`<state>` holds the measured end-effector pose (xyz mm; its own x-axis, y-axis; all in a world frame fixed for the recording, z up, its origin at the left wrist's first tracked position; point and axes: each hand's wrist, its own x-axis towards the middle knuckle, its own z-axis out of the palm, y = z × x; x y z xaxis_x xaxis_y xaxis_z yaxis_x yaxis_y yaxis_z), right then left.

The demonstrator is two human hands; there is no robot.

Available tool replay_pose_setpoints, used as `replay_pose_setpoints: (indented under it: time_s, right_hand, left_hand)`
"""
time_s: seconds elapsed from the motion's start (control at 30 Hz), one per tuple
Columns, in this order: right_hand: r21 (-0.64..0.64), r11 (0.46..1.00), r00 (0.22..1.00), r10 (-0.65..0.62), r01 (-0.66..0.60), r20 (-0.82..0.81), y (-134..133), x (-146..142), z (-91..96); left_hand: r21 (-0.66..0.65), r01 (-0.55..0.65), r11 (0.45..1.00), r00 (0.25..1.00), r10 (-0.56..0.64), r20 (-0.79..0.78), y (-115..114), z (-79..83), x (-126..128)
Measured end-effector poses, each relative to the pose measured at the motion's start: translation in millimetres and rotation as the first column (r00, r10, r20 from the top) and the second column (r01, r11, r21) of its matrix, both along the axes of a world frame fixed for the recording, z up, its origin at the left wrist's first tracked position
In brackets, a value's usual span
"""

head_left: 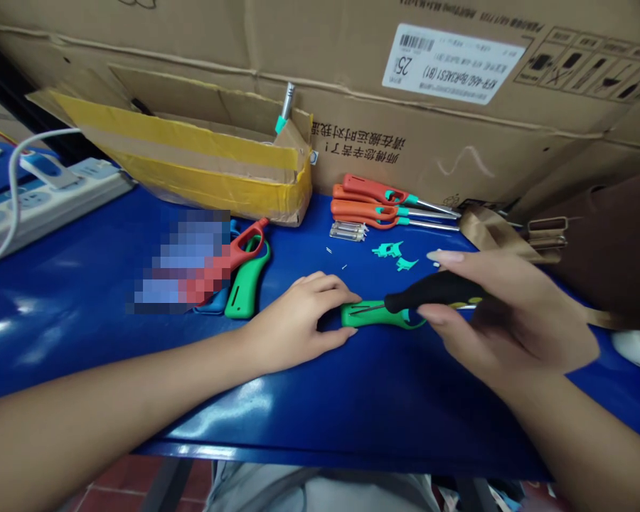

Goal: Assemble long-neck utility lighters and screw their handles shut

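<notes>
My left hand (299, 320) rests on the blue table (112, 341), its fingers curled around the near end of a green plastic handle piece (376, 315) that lies flat. My right hand (506, 316) grips a black-handled screwdriver (437, 290). The screwdriver's thin tip points left onto the green piece. Small teal plastic parts (397, 256) lie just behind the hands.
Several orange lighters with metal nozzles (384, 203) lie at the back. A green and an orange handle shell (248, 274) lie left of centre beside a blurred patch. An open cardboard box (192, 160), a large carton (405, 92), and a white power strip (43, 195) stand around.
</notes>
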<state>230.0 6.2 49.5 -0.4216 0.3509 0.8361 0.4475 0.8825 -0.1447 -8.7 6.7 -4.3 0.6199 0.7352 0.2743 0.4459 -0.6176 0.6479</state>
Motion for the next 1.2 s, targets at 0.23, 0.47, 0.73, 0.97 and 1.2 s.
replay_pose_setpoints:
  time_s: [0.23,0.47,0.73,0.97,1.2]
  right_hand:
    - [-0.199,0.976,0.996,0.091,-0.089,-0.002,-3.6,-0.7,6.9]
    - [-0.092,0.996,1.0,-0.014,0.013,-0.009,-3.7,-2.3,7.9]
    - [0.051,0.998,0.995,-0.033,0.028,0.094,-2.6,1.2,9.8]
    - [-0.031,0.999,0.997,-0.023,0.026,0.073,-3.5,0.6,13.2]
    - [-0.277,0.959,0.999,0.049,-0.05,-0.011,-0.8,-0.2,1.1]
  left_hand:
    - [0.002,0.004,1.0,1.0,-0.004,0.014,0.7,1.7,1.5]
    - [-0.01,0.003,1.0,1.0,-0.003,0.012,0.3,0.6,2.0]
    - [-0.012,0.004,1.0,1.0,-0.004,0.013,0.5,1.8,1.4]
    - [0.006,0.009,1.0,1.0,-0.01,0.02,1.1,1.4,0.9]
    - [0.006,0.014,1.0,1.0,-0.014,0.015,0.7,0.4,0.7]
